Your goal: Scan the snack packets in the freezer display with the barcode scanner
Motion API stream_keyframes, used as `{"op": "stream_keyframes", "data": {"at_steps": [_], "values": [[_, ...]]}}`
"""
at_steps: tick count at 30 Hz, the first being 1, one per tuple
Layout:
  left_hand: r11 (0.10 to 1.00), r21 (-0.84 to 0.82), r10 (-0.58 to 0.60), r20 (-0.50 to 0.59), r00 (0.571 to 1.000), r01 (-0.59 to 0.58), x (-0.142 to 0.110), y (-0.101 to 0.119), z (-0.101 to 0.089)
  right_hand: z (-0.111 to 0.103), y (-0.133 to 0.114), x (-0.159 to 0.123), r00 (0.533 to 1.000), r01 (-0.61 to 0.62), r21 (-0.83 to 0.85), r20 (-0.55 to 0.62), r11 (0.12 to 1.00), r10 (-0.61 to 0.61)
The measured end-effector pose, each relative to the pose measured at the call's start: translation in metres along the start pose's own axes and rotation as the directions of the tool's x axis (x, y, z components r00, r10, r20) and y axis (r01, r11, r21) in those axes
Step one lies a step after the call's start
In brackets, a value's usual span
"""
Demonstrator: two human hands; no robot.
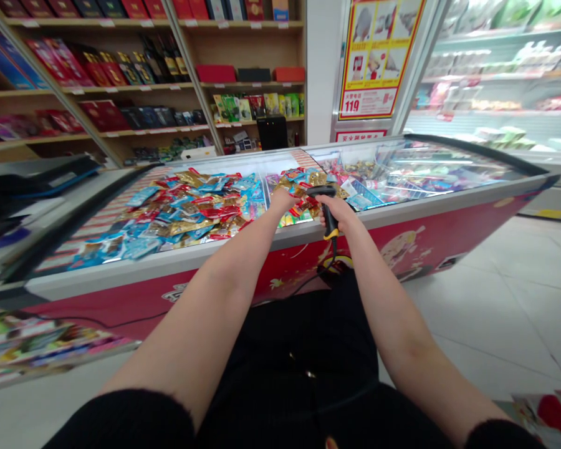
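Grips scanner [328,213] upright in right hand [339,212], likely to point it at packets [201,206] atop freezer [121,270]; rests left hand [283,201] among them; cannot tell whether grasping 1.

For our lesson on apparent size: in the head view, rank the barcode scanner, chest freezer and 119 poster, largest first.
1. Chest freezer
2. 119 poster
3. Barcode scanner, clearly smallest

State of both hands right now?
Left hand: at the shiny red-and-gold foil packets; open or closed, cannot tell.
Right hand: closed around a black-and-yellow plastic handheld scanner.
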State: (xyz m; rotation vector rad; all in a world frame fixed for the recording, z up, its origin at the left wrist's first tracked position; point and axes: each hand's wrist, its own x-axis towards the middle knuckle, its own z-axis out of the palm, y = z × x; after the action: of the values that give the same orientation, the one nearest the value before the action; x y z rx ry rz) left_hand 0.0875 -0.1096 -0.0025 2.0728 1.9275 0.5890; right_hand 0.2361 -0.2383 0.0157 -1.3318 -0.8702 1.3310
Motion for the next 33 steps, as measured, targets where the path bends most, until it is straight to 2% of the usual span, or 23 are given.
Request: {"op": "stream_keyframes", "data": {"at_steps": [4,6,9,16,20,25,33], "values": [[0.984,-0.180,-0.010,-0.013,1.000,0.007,0.005,-0.007,-0.006,0.003,0.001,0.000,1.000,0.000,-0.003,-0.003,1.000,0.000],[0.952,-0.301,-0.050,0.027,0.998,0.055,0.003,-0.012,-0.010,0.005,0.002,0.001,1.000,0.012,-0.010,0.013,1.000,-0.012],[0.878,-0.461,-0.095,0.098,0.991,0.130,-0.004,-0.020,-0.019,0.010,0.004,0.003,0.999,0.026,-0.020,0.024,0.999,-0.026],[0.659,-0.718,-0.159,0.157,0.975,0.223,-0.029,-0.049,-0.040,0.034,-0.003,0.000,0.997,0.045,-0.034,0.070,0.998,-0.042],[0.639,-0.732,-0.167,0.167,0.972,0.236,-0.039,-0.061,-0.048,0.050,-0.010,-0.007,0.995,0.064,-0.046,0.074,0.997,-0.060],[0.654,-0.726,-0.214,0.093,0.972,0.213,-0.049,-0.065,-0.055,0.067,-0.020,-0.014,0.992,0.085,-0.037,0.092,0.996,-0.082],[0.728,-0.651,-0.235,0.056,0.970,0.214,-0.052,-0.067,-0.058,0.078,-0.027,-0.021,0.992,0.072,-0.027,0.108,0.997,-0.069]]}}
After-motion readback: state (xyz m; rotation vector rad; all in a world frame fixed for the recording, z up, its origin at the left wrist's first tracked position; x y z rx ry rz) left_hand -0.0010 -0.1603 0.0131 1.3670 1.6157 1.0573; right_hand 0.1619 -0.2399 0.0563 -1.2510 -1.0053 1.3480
